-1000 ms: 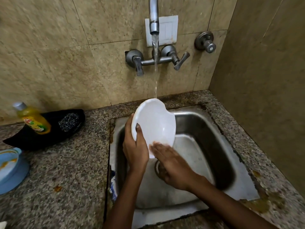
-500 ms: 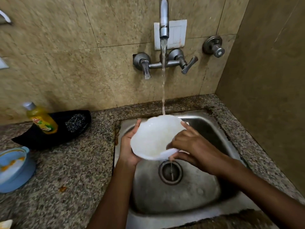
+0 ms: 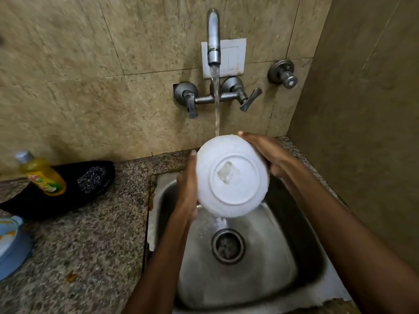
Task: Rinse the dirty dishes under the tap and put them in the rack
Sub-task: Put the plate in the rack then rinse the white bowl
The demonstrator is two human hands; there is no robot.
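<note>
A white bowl [image 3: 231, 177] is held over the steel sink [image 3: 283, 257], turned so its round base faces me. Water from the wall tap [image 3: 213, 41] falls onto its upper rim and runs off below toward the drain [image 3: 227, 245]. My left hand [image 3: 187, 189] grips the bowl's left edge. My right hand [image 3: 267, 150] holds its upper right edge, fingers wrapped over the rim. The bowl's inside is hidden. No rack is in view.
On the granite counter [image 3: 90, 245] to the left stand a yellow dish-soap bottle [image 3: 42, 175], a black tray [image 3: 74, 196] with a steel scrubber [image 3: 93, 177], and a blue dish [image 3: 11, 243] at the left edge. A tiled wall closes the right side.
The bowl has been flipped from inside-up under the stream to base toward me. My right hand moved from its lower right rim to its upper right edge.
</note>
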